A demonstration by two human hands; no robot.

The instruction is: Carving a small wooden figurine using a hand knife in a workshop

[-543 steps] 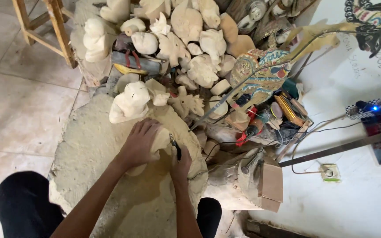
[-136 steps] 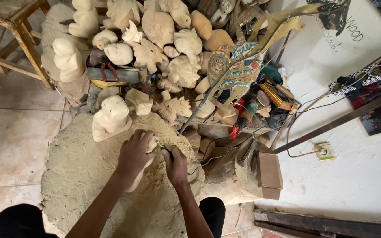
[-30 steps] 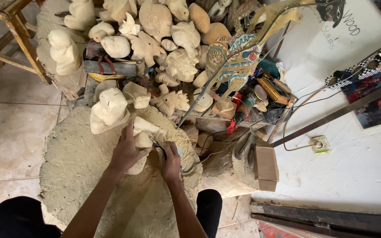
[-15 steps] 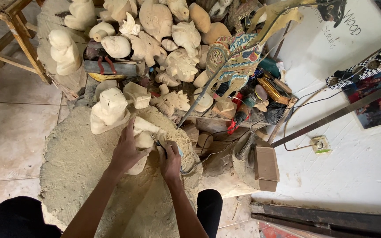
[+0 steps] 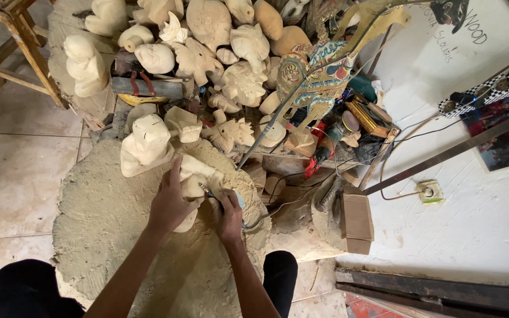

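1. Behind the work lies a heap of unpainted wooden carvings (image 5: 231, 53), too many to count, beside one painted puppet figure (image 5: 316, 76).
2. One dusty work mound (image 5: 107, 218) carries one pale carving (image 5: 198, 176).
3. The left hand (image 5: 169, 206) clasps this carving; the right hand (image 5: 230, 209) is clenched on a small rotary tool (image 5: 237, 200), touching the wood.

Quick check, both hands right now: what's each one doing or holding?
Left hand: closed around the pale wooden carving, steadying it on the dusty work mat.
Right hand: closed on a small corded power tool, its tip at the carving.
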